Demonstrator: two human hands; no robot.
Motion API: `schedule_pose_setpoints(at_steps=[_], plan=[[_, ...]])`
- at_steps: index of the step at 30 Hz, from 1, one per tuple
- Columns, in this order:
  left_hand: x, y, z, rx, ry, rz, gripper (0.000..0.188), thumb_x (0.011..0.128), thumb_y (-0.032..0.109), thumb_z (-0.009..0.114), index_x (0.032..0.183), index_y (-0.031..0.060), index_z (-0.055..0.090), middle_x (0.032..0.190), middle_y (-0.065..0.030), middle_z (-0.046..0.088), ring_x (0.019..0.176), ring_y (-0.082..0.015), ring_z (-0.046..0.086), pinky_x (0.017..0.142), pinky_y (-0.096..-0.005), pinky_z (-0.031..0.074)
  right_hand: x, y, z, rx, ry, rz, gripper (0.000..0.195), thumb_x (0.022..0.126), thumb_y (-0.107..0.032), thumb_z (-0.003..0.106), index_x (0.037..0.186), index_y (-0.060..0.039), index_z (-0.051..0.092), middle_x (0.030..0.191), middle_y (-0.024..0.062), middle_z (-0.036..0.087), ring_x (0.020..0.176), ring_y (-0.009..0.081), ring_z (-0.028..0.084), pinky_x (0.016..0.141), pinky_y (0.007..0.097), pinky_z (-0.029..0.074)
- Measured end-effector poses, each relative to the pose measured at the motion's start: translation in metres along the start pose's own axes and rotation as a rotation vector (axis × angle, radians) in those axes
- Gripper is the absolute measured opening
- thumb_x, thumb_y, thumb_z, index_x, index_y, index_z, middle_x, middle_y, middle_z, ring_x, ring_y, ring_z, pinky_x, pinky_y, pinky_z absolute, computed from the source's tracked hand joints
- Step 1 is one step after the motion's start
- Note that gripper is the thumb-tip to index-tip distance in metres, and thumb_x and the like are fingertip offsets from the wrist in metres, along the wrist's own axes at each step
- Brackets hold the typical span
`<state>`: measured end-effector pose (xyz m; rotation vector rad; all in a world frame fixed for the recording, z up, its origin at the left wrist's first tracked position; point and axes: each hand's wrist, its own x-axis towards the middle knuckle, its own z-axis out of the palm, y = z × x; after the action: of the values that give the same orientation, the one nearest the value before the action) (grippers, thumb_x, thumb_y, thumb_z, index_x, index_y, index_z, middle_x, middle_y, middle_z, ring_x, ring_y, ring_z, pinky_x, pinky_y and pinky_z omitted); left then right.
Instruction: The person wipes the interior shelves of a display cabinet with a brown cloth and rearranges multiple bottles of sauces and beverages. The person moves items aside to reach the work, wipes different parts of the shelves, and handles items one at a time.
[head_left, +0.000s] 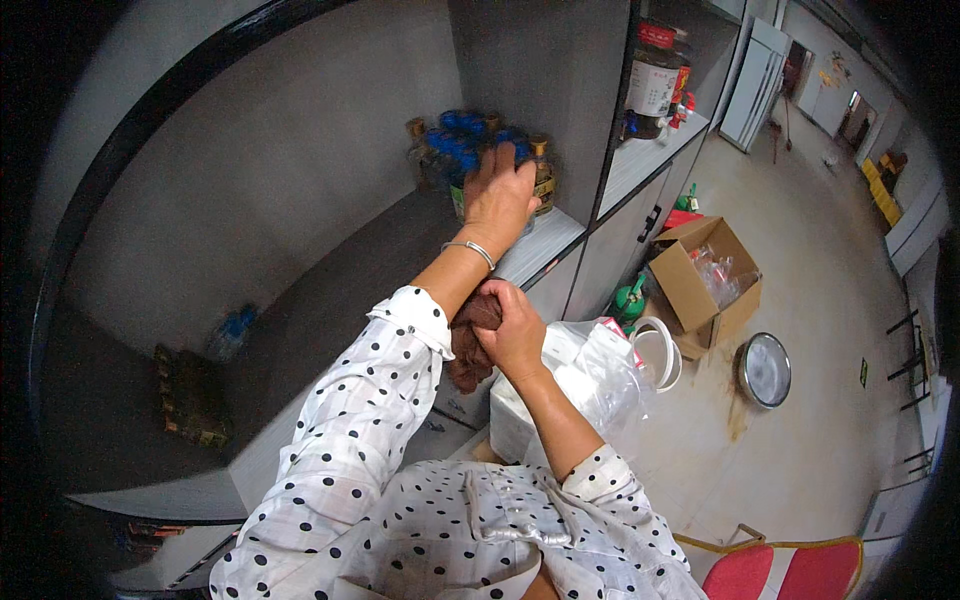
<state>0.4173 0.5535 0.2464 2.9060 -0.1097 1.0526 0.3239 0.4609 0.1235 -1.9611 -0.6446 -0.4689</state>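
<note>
My left hand (499, 187), with a silver bracelet at its wrist, reaches into the open shelf of a grey cabinet (360, 247). It is at a cluster of bottles with blue caps (456, 139). The fingers are blurred against them, and whether they grip one is hidden. A bottle with a gold cap (541, 176) stands just right of that hand, and a clear bottle with a brownish cap (417, 154) stands to the left. Lower down, by the shelf's front edge, my right hand (516, 330) holds a bunched brown cloth (474, 341).
A small blue-and-clear bottle (234, 330) and a dark patterned box (191, 394) sit further left. Below are a white plastic-wrapped bundle (577, 375), a green bottle (628, 301), an open cardboard box (709, 277) and a metal basin (765, 370). A large jar (651, 86) occupies the neighbouring shelf.
</note>
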Motion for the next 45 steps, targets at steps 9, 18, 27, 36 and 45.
schedule_pose_setpoints(at_steps=[9,18,27,36,45], plan=[[0.003,-0.013,0.002,0.177,-0.02,0.05,0.04,0.07,0.027,0.082,0.104,0.0112,0.068,0.127,-0.013,0.052,0.118,-0.0329,0.048,0.093,-0.0496,0.043,0.001,-0.006,-0.003,0.04,0.025,-0.012,0.047,0.065,-0.011,0.079,0.107,-0.0195,0.059,0.103,0.0024,0.064,0.09,0.0297,0.066,0.07,0.0405,0.054],[-0.034,-0.04,-0.016,-0.243,0.247,0.067,0.056,0.075,0.036,0.081,0.121,0.0121,0.061,0.139,-0.0193,0.047,0.129,-0.0402,0.041,0.104,-0.0531,0.038,0.001,-0.005,-0.004,0.036,0.004,0.014,0.05,0.063,-0.009,0.08,0.107,-0.0192,0.058,0.105,0.0027,0.065,0.095,0.0298,0.065,0.074,0.0406,0.054],[-0.204,-0.223,-0.13,0.337,0.258,-0.386,0.059,0.081,0.029,0.078,0.132,0.0138,0.054,0.14,-0.0204,0.044,0.131,-0.04,0.041,0.103,-0.057,0.037,-0.002,0.006,0.005,0.065,-0.02,-0.006,0.046,0.066,-0.007,0.074,0.108,-0.0157,0.06,0.111,0.0068,0.065,0.103,0.032,0.063,0.084,0.0385,0.052],[-0.314,-0.291,-0.164,0.899,-0.147,-0.627,0.045,0.085,0.026,0.071,0.126,0.0114,0.058,0.135,-0.016,0.052,0.126,-0.0396,0.048,0.1,-0.0569,0.04,-0.001,0.003,0.005,0.149,0.027,-0.043,0.038,0.069,-0.005,0.073,0.104,-0.0103,0.061,0.105,0.0106,0.067,0.096,0.0339,0.065,0.084,0.0394,0.053],[-0.288,-0.284,-0.192,0.74,-0.542,-0.515,0.038,0.087,0.017,0.065,0.125,0.0083,0.06,0.124,-0.0172,0.061,0.111,-0.0363,0.061,0.093,-0.0493,0.05,-0.003,0.004,0.008,0.119,0.028,-0.039,0.043,0.065,-0.006,0.073,0.106,-0.0132,0.059,0.107,0.0061,0.066,0.101,0.0311,0.064,0.085,0.0388,0.052]])
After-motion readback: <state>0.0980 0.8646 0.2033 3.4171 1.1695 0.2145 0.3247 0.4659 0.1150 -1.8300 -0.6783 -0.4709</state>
